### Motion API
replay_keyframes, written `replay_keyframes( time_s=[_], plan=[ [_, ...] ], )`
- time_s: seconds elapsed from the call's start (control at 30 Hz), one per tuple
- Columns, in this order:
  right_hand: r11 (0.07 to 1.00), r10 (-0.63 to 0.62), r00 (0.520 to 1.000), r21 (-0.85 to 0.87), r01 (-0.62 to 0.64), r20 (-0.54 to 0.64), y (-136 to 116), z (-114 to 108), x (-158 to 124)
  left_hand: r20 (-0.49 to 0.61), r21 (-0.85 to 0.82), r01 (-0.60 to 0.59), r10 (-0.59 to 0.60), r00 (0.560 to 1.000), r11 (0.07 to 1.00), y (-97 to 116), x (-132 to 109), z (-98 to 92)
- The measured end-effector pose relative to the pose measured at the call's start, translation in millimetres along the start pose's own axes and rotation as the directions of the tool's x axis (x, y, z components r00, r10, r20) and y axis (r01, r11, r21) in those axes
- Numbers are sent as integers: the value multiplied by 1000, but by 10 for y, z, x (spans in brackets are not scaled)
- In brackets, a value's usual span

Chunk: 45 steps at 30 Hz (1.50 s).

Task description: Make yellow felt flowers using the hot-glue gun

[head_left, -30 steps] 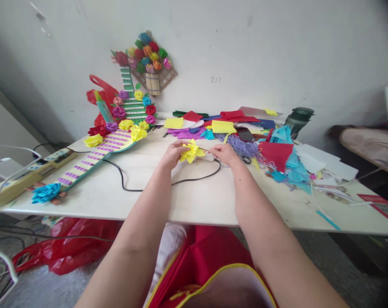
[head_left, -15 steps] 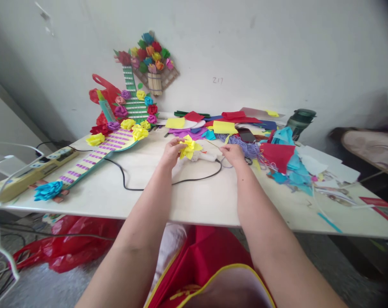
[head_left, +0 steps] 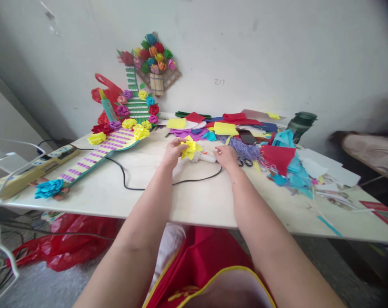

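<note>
My left hand (head_left: 174, 153) is closed on a yellow paper flower (head_left: 191, 148), its petals facing right, above the middle of the table. Just right of the flower lies a white glue gun (head_left: 207, 157) with a black cable. My right hand (head_left: 226, 156) is at the glue gun's right end, fingers bent around it; the hand covers that end and part of the grip is hidden. Black-handled scissors (head_left: 246, 162) lie close to the right wrist.
Left is a paper guitar shape (head_left: 96, 157) with flowers, near a power strip (head_left: 36, 171). Behind the hands lie coloured paper sheets (head_left: 224, 128) and purple shredded strands (head_left: 245, 149). A dark green bottle (head_left: 301, 126) stands back right. The black cable (head_left: 194, 182) crosses the table.
My right hand has moved slightly left onto the glue gun's end. The thin stick it held is no longer visible. My left hand still holds the flower. Scissors show more fully.
</note>
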State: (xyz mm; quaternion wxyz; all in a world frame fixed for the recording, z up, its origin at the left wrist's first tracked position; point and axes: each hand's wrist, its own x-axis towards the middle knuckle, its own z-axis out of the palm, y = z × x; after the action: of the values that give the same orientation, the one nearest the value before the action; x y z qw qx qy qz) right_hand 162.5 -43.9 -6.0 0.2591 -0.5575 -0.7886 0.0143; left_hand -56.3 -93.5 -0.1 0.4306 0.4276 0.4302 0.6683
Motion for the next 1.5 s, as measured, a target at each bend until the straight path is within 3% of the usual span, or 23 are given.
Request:
replay_keyframes(
  time_s=[0.17, 0.43, 0.53, 0.7, 0.83, 0.97, 1.03, 1.17, 1.3, 1.5],
  plan=[
    [994, -81, 980, -55, 92, 183, -297, 30, -69, -42, 5, -16, 16, 999, 1000, -4, -2, 15],
    [983, -63, 979, -155, 94, 194, -505, 93, -122, -80, 92, -48, 55, 995, 995, 14, -15, 29],
    [987, -4, 984, -155, 32, 179, -482, 43, -115, -120, 84, -52, 62, 991, 995, 32, -13, 36],
    [974, 200, 971, -133, -182, 133, -355, -50, -99, -170, 49, -61, 68, 983, 997, 48, -9, 44],
    [952, 306, 949, 5, -307, 70, -232, -101, -73, -183, 57, -73, 82, 980, 996, 33, 2, 33],
    [900, 313, 950, 320, -295, -5, -130, -77, -10, -193, 58, -63, 73, 978, 996, 29, 4, 26],
    [817, 301, 953, 521, -248, -19, -113, -50, 15, -194, 54, -59, 69, 979, 997, 26, 5, 23],
    [548, 208, 978, 825, -140, 28, -179, -48, 3, -200, 65, -61, 73, 977, 996, 12, 10, 12],
    [435, 102, 994, 896, -90, 50, -274, -112, -57, -193, 108, -78, 98, 976, 991, -1, 10, 3],
    [462, -17, 999, 886, -35, 48, -291, -159, -105, -228, 175, -115, 153, 961, 978, -11, 16, 11]
  ],
)
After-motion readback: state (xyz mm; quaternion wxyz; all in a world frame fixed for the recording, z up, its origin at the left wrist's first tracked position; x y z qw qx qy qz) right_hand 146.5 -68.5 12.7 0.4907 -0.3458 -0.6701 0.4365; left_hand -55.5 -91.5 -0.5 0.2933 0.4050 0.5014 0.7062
